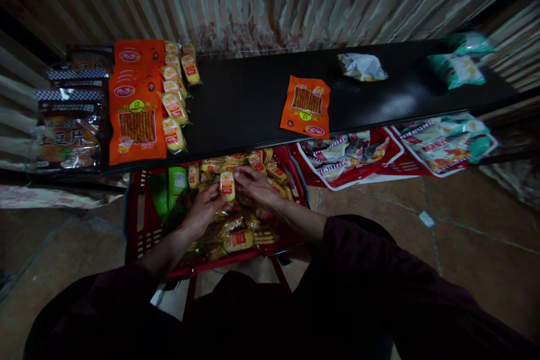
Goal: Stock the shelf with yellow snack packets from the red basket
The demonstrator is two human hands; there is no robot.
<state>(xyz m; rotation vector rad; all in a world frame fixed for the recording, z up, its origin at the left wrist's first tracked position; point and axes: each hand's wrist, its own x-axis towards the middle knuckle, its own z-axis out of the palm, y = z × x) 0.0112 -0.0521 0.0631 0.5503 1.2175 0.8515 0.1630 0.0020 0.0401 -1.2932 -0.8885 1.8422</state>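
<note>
My left hand [203, 211] and my right hand [253, 183] are both down in a red plastic basket [139, 230] full of small yellow snack packets. Together they pinch one yellow packet [228, 185] held upright between the fingertips, the left from below-left, the right from the upper right. Several more yellow packets [238, 240] lie loose under the hands. A green pack [177, 183] stands at the basket's left side.
A black shelf [253, 101] runs across above the basket. On its left lie a row of yellow packets [174, 107], orange bags [135, 124] and dark bags [70, 143]. One orange bag [306, 106] lies mid-shelf, green packs [455, 70] at the right. Red trays of snacks [350, 157] sit on the tiled floor.
</note>
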